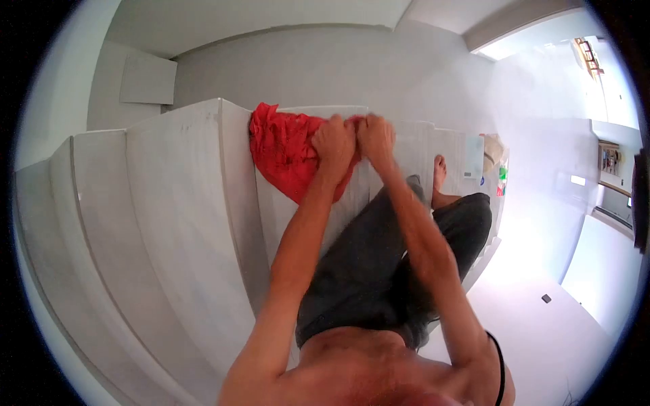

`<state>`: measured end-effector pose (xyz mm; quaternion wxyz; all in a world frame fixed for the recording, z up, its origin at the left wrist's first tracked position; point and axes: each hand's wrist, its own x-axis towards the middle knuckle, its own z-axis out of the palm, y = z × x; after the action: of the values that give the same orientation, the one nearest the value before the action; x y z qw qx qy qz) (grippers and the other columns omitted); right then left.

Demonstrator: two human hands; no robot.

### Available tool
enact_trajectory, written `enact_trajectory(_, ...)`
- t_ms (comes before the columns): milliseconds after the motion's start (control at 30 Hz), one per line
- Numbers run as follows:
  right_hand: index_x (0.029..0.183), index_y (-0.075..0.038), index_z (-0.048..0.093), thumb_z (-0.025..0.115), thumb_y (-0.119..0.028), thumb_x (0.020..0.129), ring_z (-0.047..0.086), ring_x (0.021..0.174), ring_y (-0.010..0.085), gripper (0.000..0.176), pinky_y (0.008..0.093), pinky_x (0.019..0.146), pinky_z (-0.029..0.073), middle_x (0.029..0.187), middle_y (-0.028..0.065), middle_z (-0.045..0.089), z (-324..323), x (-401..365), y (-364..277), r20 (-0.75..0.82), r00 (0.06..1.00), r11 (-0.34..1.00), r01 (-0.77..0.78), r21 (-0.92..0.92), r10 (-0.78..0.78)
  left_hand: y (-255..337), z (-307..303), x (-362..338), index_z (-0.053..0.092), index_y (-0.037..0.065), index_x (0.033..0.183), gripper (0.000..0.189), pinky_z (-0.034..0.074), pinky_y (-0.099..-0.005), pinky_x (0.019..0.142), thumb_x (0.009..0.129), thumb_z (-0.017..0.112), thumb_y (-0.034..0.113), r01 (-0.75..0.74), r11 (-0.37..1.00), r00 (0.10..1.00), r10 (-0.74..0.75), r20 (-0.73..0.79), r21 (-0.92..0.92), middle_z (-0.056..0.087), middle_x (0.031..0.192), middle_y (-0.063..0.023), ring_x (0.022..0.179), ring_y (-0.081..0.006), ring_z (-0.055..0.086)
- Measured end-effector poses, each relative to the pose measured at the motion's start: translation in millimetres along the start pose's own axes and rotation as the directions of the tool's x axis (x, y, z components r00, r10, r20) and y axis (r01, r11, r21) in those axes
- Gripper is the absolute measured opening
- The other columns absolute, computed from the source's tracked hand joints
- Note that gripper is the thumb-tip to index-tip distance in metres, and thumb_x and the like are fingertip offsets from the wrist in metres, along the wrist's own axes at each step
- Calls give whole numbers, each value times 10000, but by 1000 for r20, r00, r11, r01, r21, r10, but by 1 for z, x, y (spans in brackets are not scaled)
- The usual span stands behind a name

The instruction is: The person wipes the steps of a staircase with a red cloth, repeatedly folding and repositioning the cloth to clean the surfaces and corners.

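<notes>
White stone steps climb beneath a pale grey wall; on one tread lies a red cloth, crumpled, most of it spread to the left of the hands and its right edge gathered up into them. The left hand is clenched on that edge; the right hand sits just beside it, fingers curled tight on the same bunch; below, dark trousers and a bare foot rest on the steps.

White marble steps, plain grey wall, pale floor (glare at right)
</notes>
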<state>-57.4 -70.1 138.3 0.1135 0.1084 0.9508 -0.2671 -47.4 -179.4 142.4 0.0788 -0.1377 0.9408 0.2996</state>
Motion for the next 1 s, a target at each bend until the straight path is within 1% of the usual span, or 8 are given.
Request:
enact_trajectory(67, 877, 10, 683, 562, -233, 900, 675, 865, 443, 273, 508, 771, 531, 873, 265, 692, 9, -24, 11, -54, 998, 1000, 11, -8, -12, -4, 2, -15, 684, 17, 849, 303, 500, -549, 713, 880, 670, 318, 12, 999, 997, -16, 73, 46, 689, 888, -227, 866, -442, 661)
enact_trajectory(200, 768, 19, 644, 549, -188, 881, 650, 763, 459, 254, 533, 682, 509, 816, 273, 659, 8, 9, 7, -141, 987, 996, 86, 36, -81, -1, 5, -7, 682, 20, 850, 336, 498, -553, 705, 884, 663, 354, -10, 999, 1000, 11, -21, 34, 686, 878, -237, 845, -446, 662)
enact_trajectory(267, 784, 16, 653, 544, -212, 886, 652, 762, 455, 272, 534, 679, 510, 812, 264, 660, -1, 16, 0, -107, 989, 995, 100, -4, -100, -2, 13, 16, 678, 22, 860, 354, 494, -558, 696, 888, 659, 375, -86, 996, 991, 88, -105, 19, 685, 873, -241, 828, -450, 661)
enact_trajectory(333, 786, 11, 655, 541, -222, 889, 653, 761, 453, 279, 535, 676, 508, 805, 258, 661, -1, 7, 4, -89, 980, 982, 170, -78, -177, 0, 7, 9, 675, 21, 872, 328, 490, -563, 690, 893, 659, 348, -64, 998, 997, 64, -33, 7, 685, 864, -238, 807, -454, 657)
enact_trajectory(367, 781, 5, 651, 543, -222, 889, 651, 755, 456, 274, 535, 676, 508, 789, 250, 660, 2, -11, 1, -187, 979, 994, 92, 57, -80, -2, 5, -2, 675, 20, 874, 321, 492, -563, 693, 894, 658, 340, -64, 998, 998, 64, -9, -5, 687, 863, -236, 811, -454, 658)
enact_trajectory(633, 835, -5, 676, 575, -210, 887, 681, 824, 436, 234, 512, 716, 539, 835, 245, 691, -2, 16, 1, -34, 997, 997, 66, -29, -66, 4, 4, 5, 676, 15, 872, 351, 491, -575, 719, 906, 636, 362, -61, 998, 998, 61, -22, 17, 685, 855, -238, 835, -462, 656)
enact_trajectory(800, 765, 3, 657, 563, -177, 865, 659, 787, 444, 226, 519, 690, 518, 807, 252, 667, 6, -10, 2, -89, 996, 1000, 25, -1, -25, 2, -4, -15, 674, 11, 859, 347, 499, -559, 715, 914, 624, 350, -8, 999, 1000, 7, 12, 49, 683, 880, -247, 848, -447, 663)
enact_trajectory(1000, 798, -2, 645, 541, -192, 883, 641, 792, 462, 233, 540, 696, 497, 812, 254, 659, -1, 1, 3, -34, 984, 983, 173, -52, -175, 3, -2, -2, 678, 13, 908, 345, 498, -561, 730, 912, 628, 354, -19, 999, 1000, 18, 12, 45, 685, 892, -243, 861, -455, 663)
